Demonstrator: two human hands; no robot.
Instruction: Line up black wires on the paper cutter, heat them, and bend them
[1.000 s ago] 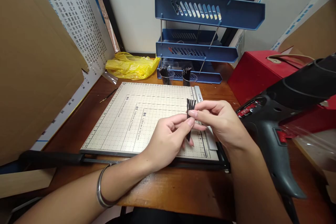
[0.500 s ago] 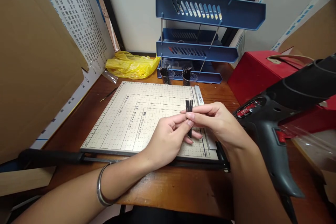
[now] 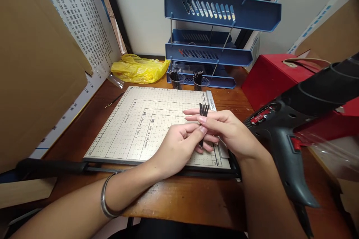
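A small bundle of short black wires (image 3: 204,109) stands nearly upright between my two hands over the paper cutter (image 3: 117,130), its upper ends fanned apart. My left hand (image 3: 182,145) pinches the bundle between thumb and fingers lower down. Higher up, my right hand (image 3: 224,129) has its thumb against the wires, with its first fingers stretched out behind them. The fingers hide the middle of the bundle. Its lower tips show beneath my left thumb.
Two clear cups (image 3: 177,81) of black wires stand before a blue tray rack (image 3: 207,58). A yellow plastic bag (image 3: 141,70) and a loose wire (image 3: 114,100) lie at left. A heat gun (image 3: 291,138) and red box (image 3: 266,78) are at right.
The upper ends of the wires have spread into a fan. My right fingers reach further left behind them. Both hands remain at the bundle, and the whole view has shifted slightly.
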